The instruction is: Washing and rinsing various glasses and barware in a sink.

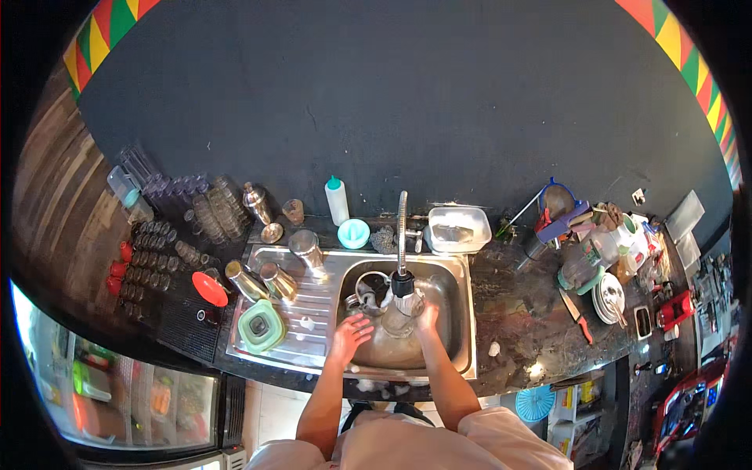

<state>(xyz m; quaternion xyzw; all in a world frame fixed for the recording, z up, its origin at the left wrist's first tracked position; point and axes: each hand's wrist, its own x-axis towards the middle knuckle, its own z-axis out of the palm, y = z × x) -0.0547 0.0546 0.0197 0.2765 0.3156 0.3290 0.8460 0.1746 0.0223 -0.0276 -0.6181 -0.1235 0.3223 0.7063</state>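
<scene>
Clear vessel (401, 323) against right fingers (428, 315)

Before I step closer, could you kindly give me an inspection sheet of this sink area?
Surface: dark counter with steel sink; white spots on the drainboard.
Job's things: clear vessel in the sink, below the black tap head.
Clutter: green container on the drainboard; knife lying on the counter, right.
Hands: left hand open; right hand at the vessel, grip unclear.
Cables: nothing seen.
Surroundings: dark wall; glass-fronted fridge, lower left.
</scene>
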